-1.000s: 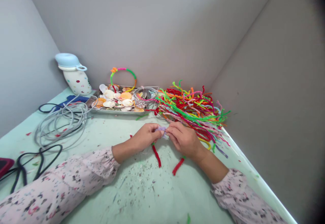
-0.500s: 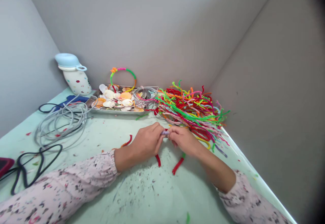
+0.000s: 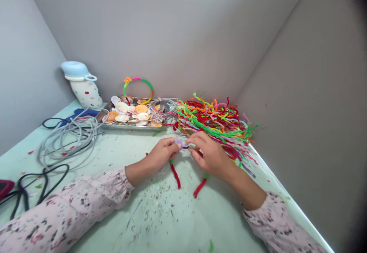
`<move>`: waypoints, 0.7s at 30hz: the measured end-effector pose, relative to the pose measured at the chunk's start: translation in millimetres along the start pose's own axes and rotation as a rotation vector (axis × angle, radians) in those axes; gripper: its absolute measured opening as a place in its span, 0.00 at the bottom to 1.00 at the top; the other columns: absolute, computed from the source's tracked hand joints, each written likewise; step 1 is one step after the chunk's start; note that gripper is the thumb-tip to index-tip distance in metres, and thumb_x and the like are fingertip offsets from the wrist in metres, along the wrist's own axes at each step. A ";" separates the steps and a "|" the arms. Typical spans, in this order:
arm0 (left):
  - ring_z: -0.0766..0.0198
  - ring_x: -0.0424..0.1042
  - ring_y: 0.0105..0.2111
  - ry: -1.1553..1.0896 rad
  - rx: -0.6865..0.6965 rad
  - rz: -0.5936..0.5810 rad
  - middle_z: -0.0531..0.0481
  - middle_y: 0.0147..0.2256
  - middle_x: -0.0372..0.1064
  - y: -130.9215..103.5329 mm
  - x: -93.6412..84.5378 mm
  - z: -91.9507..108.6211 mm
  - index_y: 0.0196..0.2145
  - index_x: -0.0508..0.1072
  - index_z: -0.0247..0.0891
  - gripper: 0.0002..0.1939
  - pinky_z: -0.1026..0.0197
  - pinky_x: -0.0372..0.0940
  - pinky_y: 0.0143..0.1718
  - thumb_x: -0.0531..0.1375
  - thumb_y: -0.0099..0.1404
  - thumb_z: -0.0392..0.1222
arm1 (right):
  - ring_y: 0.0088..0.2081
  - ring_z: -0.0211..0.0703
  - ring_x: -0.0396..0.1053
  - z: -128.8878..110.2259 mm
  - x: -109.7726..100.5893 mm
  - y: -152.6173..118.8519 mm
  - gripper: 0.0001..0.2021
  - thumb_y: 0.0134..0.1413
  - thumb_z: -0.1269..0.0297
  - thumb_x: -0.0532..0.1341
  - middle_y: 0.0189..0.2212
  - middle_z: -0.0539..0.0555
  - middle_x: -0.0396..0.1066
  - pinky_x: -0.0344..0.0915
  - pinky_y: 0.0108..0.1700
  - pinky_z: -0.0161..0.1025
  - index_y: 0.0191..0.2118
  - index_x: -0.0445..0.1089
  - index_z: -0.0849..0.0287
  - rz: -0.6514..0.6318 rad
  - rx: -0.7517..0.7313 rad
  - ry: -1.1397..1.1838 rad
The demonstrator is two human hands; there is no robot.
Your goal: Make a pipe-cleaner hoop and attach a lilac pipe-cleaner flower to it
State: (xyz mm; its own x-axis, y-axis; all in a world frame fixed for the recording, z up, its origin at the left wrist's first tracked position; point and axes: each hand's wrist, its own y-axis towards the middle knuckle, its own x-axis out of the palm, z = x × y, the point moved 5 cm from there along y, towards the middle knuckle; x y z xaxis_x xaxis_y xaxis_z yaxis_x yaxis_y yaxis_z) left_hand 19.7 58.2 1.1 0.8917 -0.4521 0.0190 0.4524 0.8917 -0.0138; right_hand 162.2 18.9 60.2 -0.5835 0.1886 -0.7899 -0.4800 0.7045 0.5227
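Observation:
My left hand (image 3: 159, 155) pinches a small purple pipe cleaner twist (image 3: 179, 142) at its fingertips. My right hand (image 3: 210, 154) is close beside it, thumb and forefinger loosely around a red and green stretch of pipe cleaner next to the purple part. A red end with a bit of green (image 3: 175, 175) hangs below my left fingers. Another red and green end (image 3: 200, 186) shows under my right hand. Whether these ends belong to one piece is hidden by my hands.
Behind my hands, a metal tray (image 3: 134, 127) holds shells, and a multicoloured ring (image 3: 150, 86) stands in it. A pile of pipe cleaners (image 3: 215, 123) lies at the right. Grey cable (image 3: 69, 142), a black cord (image 3: 46, 170) and a blue-lidded bottle (image 3: 84, 88) are at left.
My hands have drawn slightly apart, and more of the purple twist shows between them. My left hand has shifted left; my right fingers have loosened from a tight pinch.

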 end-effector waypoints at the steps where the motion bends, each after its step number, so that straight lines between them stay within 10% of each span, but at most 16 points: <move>1: 0.71 0.50 0.18 -0.057 -0.033 -0.033 0.58 0.18 0.52 0.3 1.5 -2.4 0.23 0.60 0.37 0.12 0.64 0.45 0.21 0.58 0.58 0.44 | 0.47 0.46 0.67 -1.2 0.0 -1.0 0.13 0.55 0.72 0.56 0.44 0.57 0.68 0.66 0.48 0.44 0.46 0.68 0.56 0.006 -0.036 -0.032; 12: 0.70 0.52 0.21 0.194 0.044 -0.096 0.57 0.21 0.55 -5.1 7.7 5.7 0.26 0.62 0.36 0.11 0.65 0.48 0.24 0.56 0.60 0.46 | 0.38 0.41 0.68 -1.3 4.6 -2.9 0.06 0.57 0.69 0.56 0.36 0.55 0.69 0.66 0.42 0.38 0.38 0.69 0.58 -0.084 -0.044 -0.022; 21: 0.63 0.60 0.30 0.882 0.427 0.025 0.50 0.30 0.63 -26.7 15.0 34.7 0.32 0.64 0.37 0.05 0.61 0.52 0.31 0.51 0.64 0.38 | 0.18 0.33 0.56 15.6 27.3 -6.9 0.08 0.49 0.66 0.54 0.15 0.45 0.59 0.52 0.22 0.32 0.21 0.63 0.59 -0.230 0.713 0.623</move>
State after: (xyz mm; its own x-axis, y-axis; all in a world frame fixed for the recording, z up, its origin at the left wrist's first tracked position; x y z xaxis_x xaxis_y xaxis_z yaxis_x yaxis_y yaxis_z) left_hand 20.6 28.4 36.4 0.6679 -0.1314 -0.7326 0.5461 0.7553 0.3624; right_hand 159.9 29.9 30.1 -0.8656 -0.2563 -0.4301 -0.2356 0.9665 -0.1017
